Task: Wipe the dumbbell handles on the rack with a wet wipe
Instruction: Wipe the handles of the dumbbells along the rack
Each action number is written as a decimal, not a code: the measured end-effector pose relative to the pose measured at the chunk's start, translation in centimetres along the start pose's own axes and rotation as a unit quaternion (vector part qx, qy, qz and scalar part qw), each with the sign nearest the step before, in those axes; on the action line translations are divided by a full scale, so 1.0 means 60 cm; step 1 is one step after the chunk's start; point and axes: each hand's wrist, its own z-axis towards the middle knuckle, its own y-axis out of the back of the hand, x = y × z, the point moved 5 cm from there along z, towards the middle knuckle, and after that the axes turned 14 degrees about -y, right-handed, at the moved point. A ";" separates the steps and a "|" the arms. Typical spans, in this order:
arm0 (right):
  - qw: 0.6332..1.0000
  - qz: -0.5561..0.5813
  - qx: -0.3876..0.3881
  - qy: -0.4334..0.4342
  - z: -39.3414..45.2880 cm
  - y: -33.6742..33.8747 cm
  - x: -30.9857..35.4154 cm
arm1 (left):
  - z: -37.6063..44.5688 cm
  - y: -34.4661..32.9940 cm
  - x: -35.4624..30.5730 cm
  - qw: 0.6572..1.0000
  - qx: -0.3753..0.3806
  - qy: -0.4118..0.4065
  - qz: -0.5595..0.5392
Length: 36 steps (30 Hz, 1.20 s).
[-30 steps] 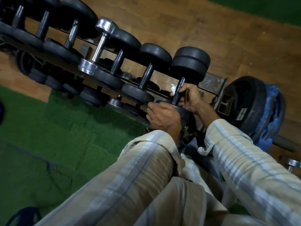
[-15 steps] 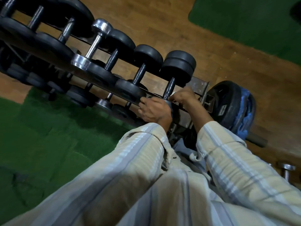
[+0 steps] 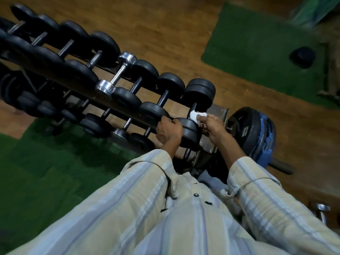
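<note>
Wooden floor lies under the rack [image 3: 127, 115]. Left hand [image 3: 168, 130] grips the end dumbbell [image 3: 191, 115]; right hand [image 3: 213, 125] pinches the wet wipe [image 3: 196, 115] against its handle. Best to wrap and rub all around.

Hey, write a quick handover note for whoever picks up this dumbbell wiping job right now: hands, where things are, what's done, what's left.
Left hand grips the near head of the end dumbbell on the rack's top row, steadying it.
Right hand pinches the white wet wipe, which lies against that dumbbell's handle.
Done: cannot tell which handles are already clean.
Left: probably finish this handle, then move along the rack to the next black dumbbell and the chrome dumbbell.
</note>
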 end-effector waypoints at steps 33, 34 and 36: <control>0.949 -0.267 0.073 0.149 -0.096 -0.245 -0.164 | -0.028 0.123 0.217 0.966 -0.010 0.065 -0.250; 0.946 -0.277 0.080 0.147 -0.091 -0.244 -0.177 | -0.035 0.120 0.231 0.966 -0.005 0.073 -0.246; 0.943 -0.292 0.079 0.142 -0.078 -0.238 -0.195 | -0.045 0.111 0.251 0.967 0.004 0.091 -0.237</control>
